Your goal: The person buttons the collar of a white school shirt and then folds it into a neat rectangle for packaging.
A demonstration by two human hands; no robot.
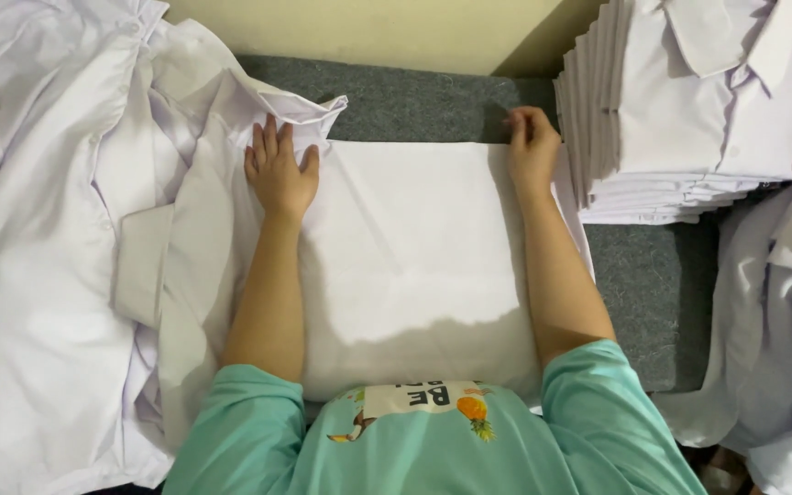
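A heap of loose white shirts (38, 275) lies left of the left hand (279, 174), whose fingers (268, 142) press spread and flat on the white shirt (405, 266) covering the grey bench (653, 275). The right hand (532, 147) curls its fingers over the far edge; both should pull evenly, keeping the fold square. Beyond them stands a stack of folded shirts (689, 119).

A white shirt (414, 266) is pressed flat on the grey felt pad (662, 284), left hand (279, 174) spread on one top corner, right hand (532, 145) curled over the other. Folded shirts (689, 110) are stacked just right of the right hand.
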